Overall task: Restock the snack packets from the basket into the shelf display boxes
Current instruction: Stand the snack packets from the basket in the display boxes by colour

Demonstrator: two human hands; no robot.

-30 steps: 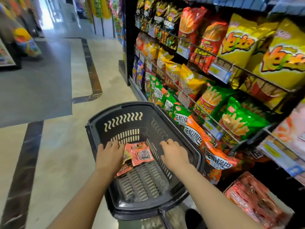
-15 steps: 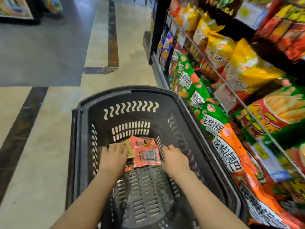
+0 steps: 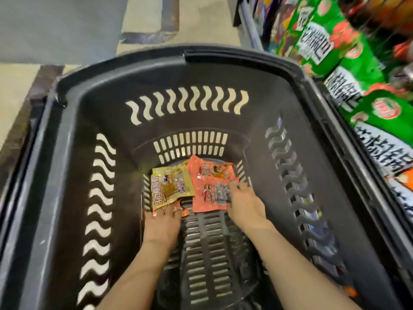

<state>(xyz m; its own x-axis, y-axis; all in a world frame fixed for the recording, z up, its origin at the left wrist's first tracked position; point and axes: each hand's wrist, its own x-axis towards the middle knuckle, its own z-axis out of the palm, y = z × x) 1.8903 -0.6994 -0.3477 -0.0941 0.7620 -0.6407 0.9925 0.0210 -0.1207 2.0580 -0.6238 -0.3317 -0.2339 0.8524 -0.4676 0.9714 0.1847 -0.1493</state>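
Left hand (image 3: 162, 224): I see it flat, fingers on yellow packet's (image 3: 171, 186) near edge.
Right hand (image 3: 244, 203): fingers spread on orange packet (image 3: 210, 193), basket (image 3: 73, 153) floor.

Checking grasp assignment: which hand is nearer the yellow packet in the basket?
Left. The left hand sits just below the yellow packet, fingertips at its lower edge; the right hand lies across the orange packet beside it.

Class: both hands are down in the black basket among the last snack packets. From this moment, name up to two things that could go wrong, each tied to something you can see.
1. The orange foil packets overlap, and the right hand rests flat on them, so a lift may catch only one.
2. The yellow-green packet lies on the black slotted plastic basket floor by the left hand; a small orange packet half under it could be missed.
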